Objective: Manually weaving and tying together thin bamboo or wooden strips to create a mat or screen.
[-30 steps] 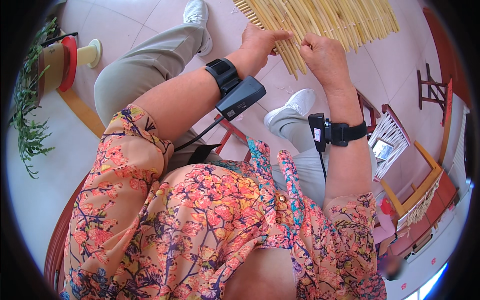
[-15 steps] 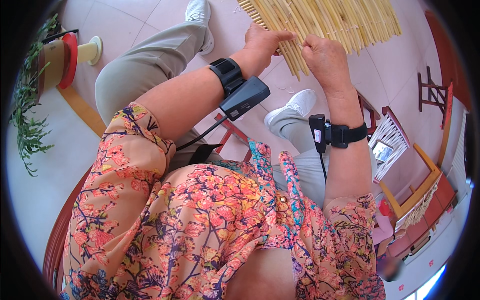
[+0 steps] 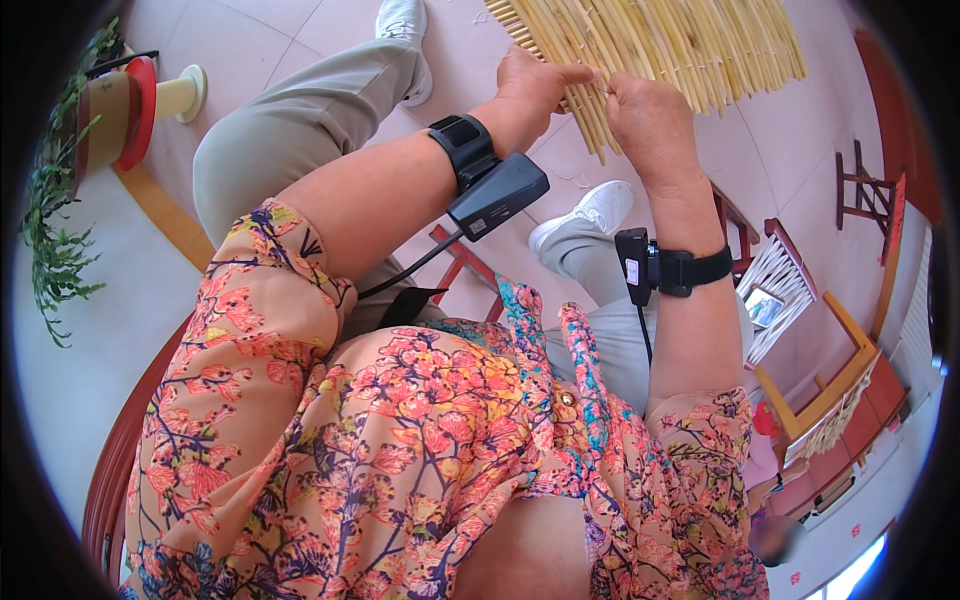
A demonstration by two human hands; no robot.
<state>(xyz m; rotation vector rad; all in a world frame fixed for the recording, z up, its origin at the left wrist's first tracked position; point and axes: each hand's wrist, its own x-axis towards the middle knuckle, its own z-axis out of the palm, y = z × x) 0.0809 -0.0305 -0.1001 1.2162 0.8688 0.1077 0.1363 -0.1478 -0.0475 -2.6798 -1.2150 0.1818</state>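
A mat of yellow stalks (image 3: 690,45), bound in rows with thin pale string, spreads at the top of the view. My left hand (image 3: 532,88) is closed on its near left edge, the thumb lying over the stalks and the other fingers partly hidden beneath. Just to the right, my right hand (image 3: 650,120) is closed in a pinch, its fingertips almost meeting the left thumb. A short bit of thin string (image 3: 603,88) shows between the two hands, apparently gripped by the right. Stalk ends stick out below the hands.
On the right stands a stool with a white corded seat (image 3: 780,290), a phone (image 3: 763,307) on it. Behind it are a wooden chair frame (image 3: 835,375) and a dark folding stool (image 3: 865,203). A potted plant (image 3: 105,125) is on the left. Another person (image 3: 775,540) shows lower right.
Both hands stay at the mat's edge. The left hand has shifted slightly right, and the gap between the thumb and the right fingertips is a little smaller.
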